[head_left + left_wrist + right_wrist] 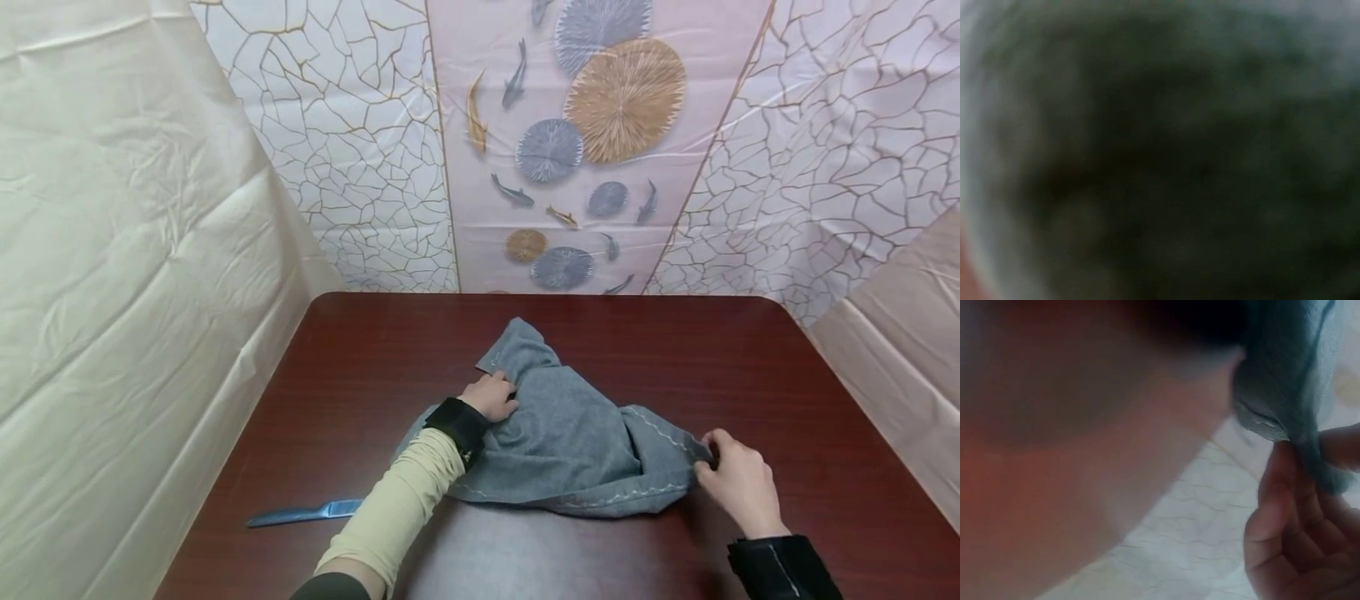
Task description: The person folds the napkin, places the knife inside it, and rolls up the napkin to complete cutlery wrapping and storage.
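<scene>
A grey-blue cloth with white stitching along its edges lies crumpled and partly folded on the brown table. My left hand is at the cloth's upper left part, its bent fingers and thumb gripping the fabric. At the far right end, my right hand pinches a corner of the cloth between thumb and fingers. The right wrist view shows the same right hand with the bunched cloth running up from its fingertips. Dark blur fills the left wrist view, so the left fingers are hidden there.
A blue flat-handled object, like a knife, lies left of the cloth, its right end hidden behind my left sleeve. The brown table ends at the back against a patterned hanging. Pale drapes hang at both sides.
</scene>
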